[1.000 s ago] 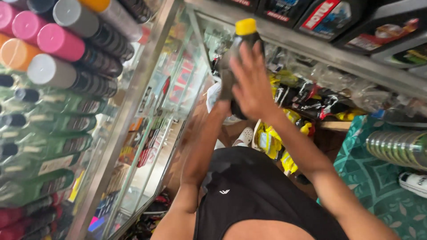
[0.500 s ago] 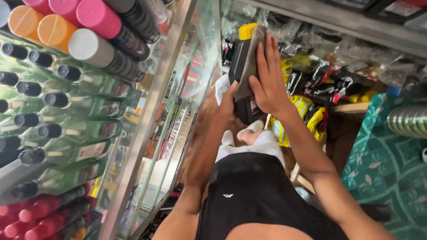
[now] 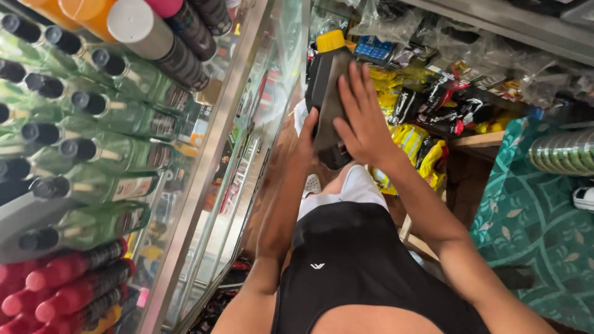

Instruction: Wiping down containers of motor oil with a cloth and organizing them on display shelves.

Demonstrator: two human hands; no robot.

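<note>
I hold a black plastic bottle with a yellow cap upright in front of me, between both hands. My right hand lies flat against its right side, fingers spread upward. My left hand grips the bottle's lower left side from behind; most of it is hidden by the bottle and my forearm. Below the hands I see my black top and white shorts.
A glass display cabinet with a metal frame runs along my left. Green glass bottles, red bottles and spray cans fill the shelves at far left. Yellow and black packets hang on the right, above a teal patterned cloth.
The bottle and both hands have come down from overhead to chest height. My right hand has shifted from the bottle's front to its side.
</note>
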